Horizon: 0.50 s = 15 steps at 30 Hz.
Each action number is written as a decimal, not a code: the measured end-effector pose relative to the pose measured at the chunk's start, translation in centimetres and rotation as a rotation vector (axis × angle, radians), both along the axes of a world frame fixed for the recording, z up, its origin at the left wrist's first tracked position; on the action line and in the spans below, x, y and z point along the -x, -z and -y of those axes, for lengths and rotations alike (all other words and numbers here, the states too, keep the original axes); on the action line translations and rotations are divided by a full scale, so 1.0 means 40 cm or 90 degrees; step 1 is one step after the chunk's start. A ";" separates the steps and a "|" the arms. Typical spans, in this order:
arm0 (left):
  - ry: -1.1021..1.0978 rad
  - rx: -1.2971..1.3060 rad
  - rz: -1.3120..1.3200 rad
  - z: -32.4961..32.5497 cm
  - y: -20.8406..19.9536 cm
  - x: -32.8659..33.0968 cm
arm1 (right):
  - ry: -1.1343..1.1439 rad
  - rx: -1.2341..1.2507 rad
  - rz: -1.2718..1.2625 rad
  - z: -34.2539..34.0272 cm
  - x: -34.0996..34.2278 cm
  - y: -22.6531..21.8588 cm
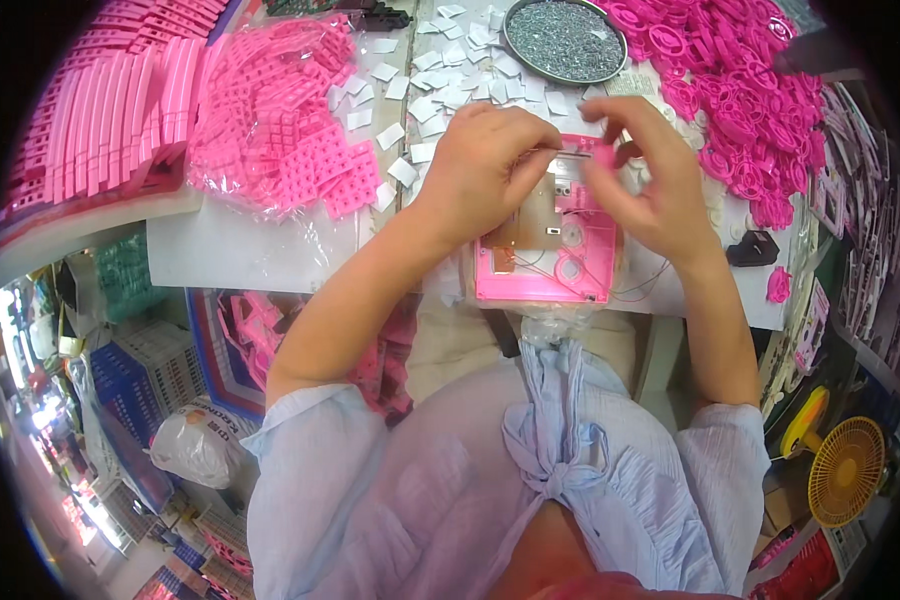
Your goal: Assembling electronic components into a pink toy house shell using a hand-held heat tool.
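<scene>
A pink plastic toy housing (595, 272) lies open-side up on the table in front of me. Inside it sit a brown circuit board (533, 222), thin wires and round openings. My left hand (490, 165) is over its far left corner, thumb and fingertips pinched together; whatever they grip is hidden. Across from it, my right hand (660, 185) curls over the far right corner. A small blurred pink bit (605, 156) shows at its thumb and inner fingers, too unclear to name, while the index finger arches away. Both hands hide part of the housing's far edge.
White square pieces (402, 172) lie scattered beyond my left hand. A round tray of small metal screws (565, 40) stands at the back. Pink grid-like parts in a clear bag (270, 120) lie left; magenta parts (740, 110) pile up right, near a black piece (752, 248).
</scene>
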<state>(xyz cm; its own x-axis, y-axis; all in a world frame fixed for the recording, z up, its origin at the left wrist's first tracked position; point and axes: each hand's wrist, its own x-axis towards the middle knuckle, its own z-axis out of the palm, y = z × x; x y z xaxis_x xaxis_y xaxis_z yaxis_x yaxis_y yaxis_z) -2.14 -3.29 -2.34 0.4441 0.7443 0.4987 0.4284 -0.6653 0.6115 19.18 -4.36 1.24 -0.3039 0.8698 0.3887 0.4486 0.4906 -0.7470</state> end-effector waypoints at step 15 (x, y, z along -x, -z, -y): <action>-0.016 0.171 0.023 0.027 0.004 -0.011 | -0.012 -0.114 0.260 -0.049 0.018 0.028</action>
<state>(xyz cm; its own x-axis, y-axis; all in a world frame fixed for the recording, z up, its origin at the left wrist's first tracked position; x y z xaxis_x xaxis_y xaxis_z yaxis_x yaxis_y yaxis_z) -1.72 -4.36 -2.51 0.4091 0.8627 0.2972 0.4175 -0.4666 0.7797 18.47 -2.39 0.12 -0.4792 0.7926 0.3770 0.6786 0.6070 -0.4135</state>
